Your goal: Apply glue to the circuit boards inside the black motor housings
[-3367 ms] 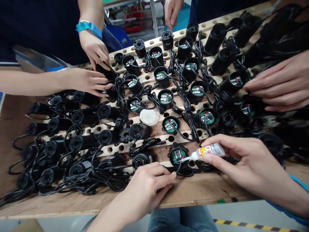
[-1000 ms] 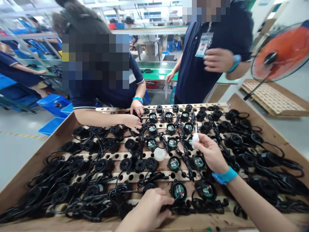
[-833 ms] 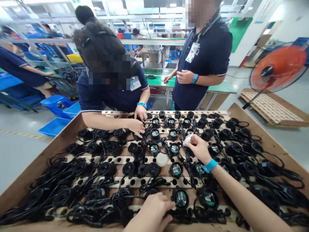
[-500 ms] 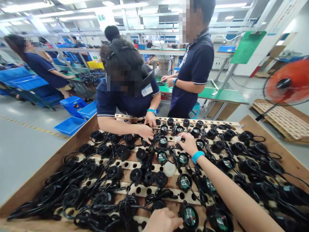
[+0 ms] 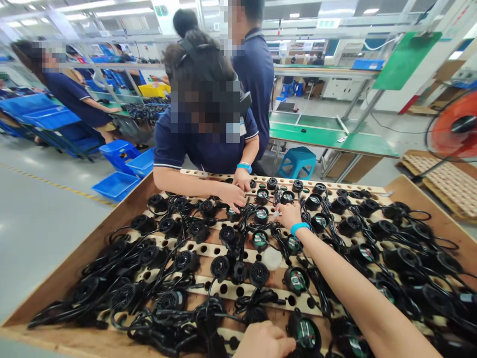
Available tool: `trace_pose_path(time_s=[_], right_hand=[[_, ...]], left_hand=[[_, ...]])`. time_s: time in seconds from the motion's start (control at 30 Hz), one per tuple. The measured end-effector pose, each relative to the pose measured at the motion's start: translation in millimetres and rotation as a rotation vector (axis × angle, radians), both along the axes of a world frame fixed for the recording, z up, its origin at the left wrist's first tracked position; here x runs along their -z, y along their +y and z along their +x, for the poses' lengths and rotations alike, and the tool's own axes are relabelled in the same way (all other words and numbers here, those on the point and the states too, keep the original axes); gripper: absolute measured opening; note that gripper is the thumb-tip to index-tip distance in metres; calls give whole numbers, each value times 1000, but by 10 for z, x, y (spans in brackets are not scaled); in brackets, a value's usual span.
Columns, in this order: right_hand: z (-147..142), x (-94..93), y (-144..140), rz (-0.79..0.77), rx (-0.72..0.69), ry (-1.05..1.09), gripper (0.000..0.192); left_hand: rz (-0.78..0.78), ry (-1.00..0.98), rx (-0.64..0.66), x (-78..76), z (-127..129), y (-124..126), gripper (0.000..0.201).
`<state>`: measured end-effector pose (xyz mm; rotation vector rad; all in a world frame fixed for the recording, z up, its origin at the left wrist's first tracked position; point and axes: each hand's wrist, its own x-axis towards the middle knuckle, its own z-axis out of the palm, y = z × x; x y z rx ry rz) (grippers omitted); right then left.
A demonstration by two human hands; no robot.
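My right hand (image 5: 288, 215), with a blue wristband (image 5: 299, 227), is stretched far across the wooden tray (image 5: 93, 243). It is closed on a small white glue bottle (image 5: 276, 214) whose tip points left toward an open black housing with a green circuit board (image 5: 261, 215). My left hand (image 5: 264, 343) lies at the tray's near edge, half cut off by the frame. Its fingers grip the left rim of another open black housing (image 5: 304, 334). Several more black housings with coiled cords stand in the tray's holes.
A co-worker leans over the far side, with both hands (image 5: 234, 195) on housings close to my right hand. Another person stands behind. A translucent white cap (image 5: 273, 258) lies mid-tray. Blue bins (image 5: 117, 185) are on the floor at left, a red fan (image 5: 456, 130) at right.
My view has lifted from the near row to the whole tray. My right hand carried the glue bottle from the nearest housing out to the far rows. My left hand stayed at the near edge.
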<state>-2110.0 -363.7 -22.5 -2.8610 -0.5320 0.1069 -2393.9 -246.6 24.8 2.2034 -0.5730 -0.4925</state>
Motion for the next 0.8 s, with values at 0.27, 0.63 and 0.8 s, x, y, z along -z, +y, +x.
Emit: trace_pose_path(time_s=[0.27, 0.63, 0.8], right_hand=[[-227, -320, -292, 201, 55, -1, 43], [-2390, -718, -990, 738, -286, 494, 26], [-2690, -837, -879, 695, -426, 246, 54]], left_hand=[[100, 175, -57, 62, -3, -29, 52], [-473, 483, -550, -219, 17, -150, 63], [-777, 935, -449, -408, -24, -266, 102]])
